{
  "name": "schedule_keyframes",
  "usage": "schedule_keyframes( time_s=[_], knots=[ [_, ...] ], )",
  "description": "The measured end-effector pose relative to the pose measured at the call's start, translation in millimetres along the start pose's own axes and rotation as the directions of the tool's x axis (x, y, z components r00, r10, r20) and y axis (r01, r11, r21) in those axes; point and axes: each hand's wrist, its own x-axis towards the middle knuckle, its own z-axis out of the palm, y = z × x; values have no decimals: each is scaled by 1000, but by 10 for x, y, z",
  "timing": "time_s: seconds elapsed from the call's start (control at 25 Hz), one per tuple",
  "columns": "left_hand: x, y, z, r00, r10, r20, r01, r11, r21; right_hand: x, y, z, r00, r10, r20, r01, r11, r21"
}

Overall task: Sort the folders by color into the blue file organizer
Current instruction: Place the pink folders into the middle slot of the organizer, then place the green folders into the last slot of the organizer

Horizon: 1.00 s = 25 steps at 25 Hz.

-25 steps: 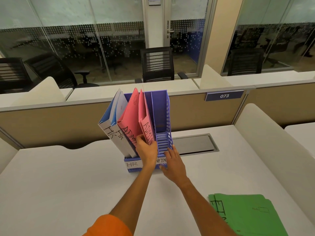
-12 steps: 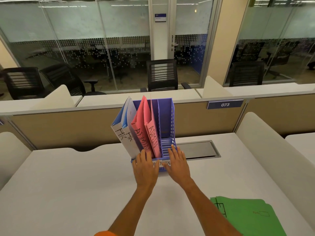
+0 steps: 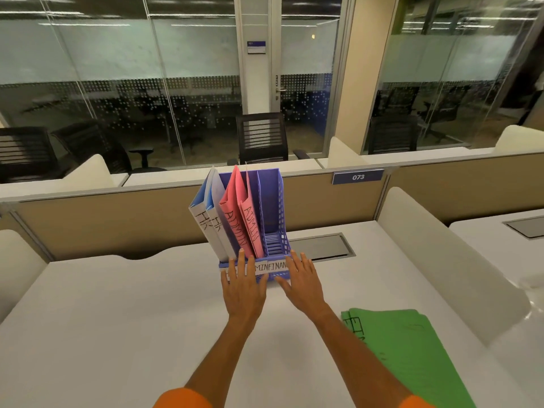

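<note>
The blue file organizer (image 3: 273, 207) stands upright at the far middle of the white desk (image 3: 117, 319). Two blue-and-white folders marked HR (image 3: 207, 222) fill its left slot. Two pink folders marked ADMIN (image 3: 240, 222) lean in the middle slot. The right slot holds nothing. My left hand (image 3: 243, 287) lies with straight fingers against the organizer's labelled front base. My right hand (image 3: 300, 282) rests flat with spread fingers at the base's right front corner. Green folders (image 3: 409, 348) lie stacked on the desk to the right of my right arm.
A grey cable hatch (image 3: 321, 247) is set in the desk behind the organizer. A tan partition (image 3: 117, 219) with a 073 plate (image 3: 357, 177) runs along the far edge. A cream divider (image 3: 435, 254) bounds the desk's right side. Black chairs stand beyond the glass.
My left hand let go of the pink ADMIN folder and dropped to the organizer's base. Both hands now lie flat at the front. The camera tilted up.
</note>
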Motion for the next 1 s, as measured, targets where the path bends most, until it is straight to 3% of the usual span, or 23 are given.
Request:
schedule_keyframes(
  time_s=[0.2,0.4,0.68,0.88,1.0],
  knots=[
    [-199,292,64,998,44,39,-43,998,-46,-342,212,-230,997,83,-11,-83,994,-68],
    [-510,678,290,975,113,191,-110,994,-27,-818,712,-452,979,203,-29,-205,971,-120],
    [-1140,1316,553,867,286,407,-230,956,-182,-1711,1489,-703,906,422,-18,-421,899,-125],
    [-1567,1583,716,765,315,561,-74,910,-409,-2270,1841,-573,848,526,61,-518,848,-112],
    [-1799,1634,787,748,279,602,13,901,-434,-2543,1922,-395,824,554,120,-540,832,-130]
  ],
)
